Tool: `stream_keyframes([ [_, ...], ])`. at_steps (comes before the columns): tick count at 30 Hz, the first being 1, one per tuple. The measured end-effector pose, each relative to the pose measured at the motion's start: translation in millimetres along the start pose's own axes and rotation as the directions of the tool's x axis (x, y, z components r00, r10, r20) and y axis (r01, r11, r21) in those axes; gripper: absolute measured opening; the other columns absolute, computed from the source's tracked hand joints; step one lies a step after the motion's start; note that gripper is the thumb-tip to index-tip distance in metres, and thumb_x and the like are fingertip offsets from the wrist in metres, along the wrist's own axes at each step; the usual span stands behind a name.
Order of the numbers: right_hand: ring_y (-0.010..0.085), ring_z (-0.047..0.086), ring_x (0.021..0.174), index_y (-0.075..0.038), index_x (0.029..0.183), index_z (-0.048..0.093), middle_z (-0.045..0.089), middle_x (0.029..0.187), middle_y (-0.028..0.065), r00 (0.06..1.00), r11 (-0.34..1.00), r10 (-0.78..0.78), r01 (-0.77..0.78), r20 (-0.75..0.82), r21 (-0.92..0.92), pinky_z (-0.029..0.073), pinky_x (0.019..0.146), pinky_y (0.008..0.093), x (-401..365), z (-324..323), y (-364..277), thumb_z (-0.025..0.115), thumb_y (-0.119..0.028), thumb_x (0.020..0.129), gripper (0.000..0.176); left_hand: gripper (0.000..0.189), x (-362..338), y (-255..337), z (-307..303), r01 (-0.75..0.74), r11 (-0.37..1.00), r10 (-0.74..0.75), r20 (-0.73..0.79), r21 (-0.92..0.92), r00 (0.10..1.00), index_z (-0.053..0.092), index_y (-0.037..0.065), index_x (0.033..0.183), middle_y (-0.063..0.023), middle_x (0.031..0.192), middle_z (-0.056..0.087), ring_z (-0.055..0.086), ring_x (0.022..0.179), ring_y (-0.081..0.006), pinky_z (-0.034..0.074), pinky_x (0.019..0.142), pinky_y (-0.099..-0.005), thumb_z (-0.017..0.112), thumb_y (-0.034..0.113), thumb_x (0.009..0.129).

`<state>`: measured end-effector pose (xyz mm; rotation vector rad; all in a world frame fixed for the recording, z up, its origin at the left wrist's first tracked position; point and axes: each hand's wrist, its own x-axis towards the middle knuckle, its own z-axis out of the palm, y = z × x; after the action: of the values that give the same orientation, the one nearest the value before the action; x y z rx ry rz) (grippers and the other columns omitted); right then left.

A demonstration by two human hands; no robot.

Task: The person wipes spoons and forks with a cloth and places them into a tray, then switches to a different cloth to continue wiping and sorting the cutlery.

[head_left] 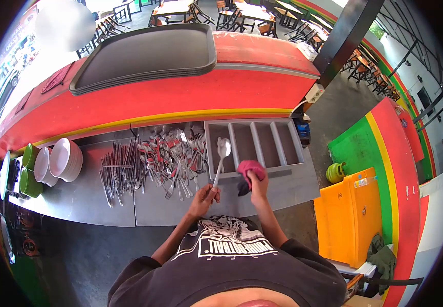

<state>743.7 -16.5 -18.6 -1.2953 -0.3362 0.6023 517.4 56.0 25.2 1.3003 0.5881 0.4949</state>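
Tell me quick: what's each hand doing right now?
Left hand: closed, holding a spoon by its handle.
Right hand: closed, gripping a red cloth.

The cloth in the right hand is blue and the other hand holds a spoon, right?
No. The head view shows the cloth in the right hand is red, not blue. The left hand does hold a spoon.

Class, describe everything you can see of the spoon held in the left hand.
The spoon is shiny silver metal, with a long thin handle and an oval bowl. The left hand grips the handle's end, so the bowl points away, over the leftmost compartment of the grey tray. The red cloth is beside it, not touching.
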Motion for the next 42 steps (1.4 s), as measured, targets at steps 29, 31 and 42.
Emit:
stream_keyframes([
  [29,0.0142,0.064,0.095,0.0,0.116,0.065,0.069,0.104,0.0053,0.793,0.934,0.298,-0.126,0.531,-0.335,0.051,0.088,0.0296,-68.2,40.4,-17.5,0.076,-0.011,0.081,0.039,0.018,-40.7,-40.7,-5.4,0.021,0.962,-0.022,0.002,0.273,1.0,0.056,0.001,0.107,-0.0064,0.079,0.065,0.062,0.067,-0.0143,0.05,0.062,-0.0309,0.052,0.016,0.1],
  [31,0.0147,0.065,0.095,-0.001,0.115,0.065,0.069,0.103,0.0066,0.833,0.89,0.19,0.078,0.52,-0.449,0.052,0.087,0.0299,-69.0,44.3,-16.6,0.078,-0.014,0.079,0.04,0.016,-40.5,-45.9,-8.8,0.027,0.953,-0.03,0.007,0.302,1.0,0.056,0.001,0.106,-0.0068,0.078,0.065,0.063,0.066,-0.0149,0.05,0.062,-0.0313,0.052,0.015,0.099],
  [42,0.0289,0.067,0.089,-0.003,0.111,0.062,0.068,0.099,0.0152,0.873,0.703,-0.372,0.487,0.316,-0.519,0.053,0.081,0.037,-54.4,60.7,-44.2,0.08,-0.018,0.077,0.041,0.019,-46.4,-19.3,-1.7,0.007,0.961,-0.058,0.177,0.278,0.983,0.059,0.001,0.105,-0.0067,0.08,0.065,0.062,0.072,-0.0139,0.051,0.069,-0.0309,0.053,0.019,0.101],
])
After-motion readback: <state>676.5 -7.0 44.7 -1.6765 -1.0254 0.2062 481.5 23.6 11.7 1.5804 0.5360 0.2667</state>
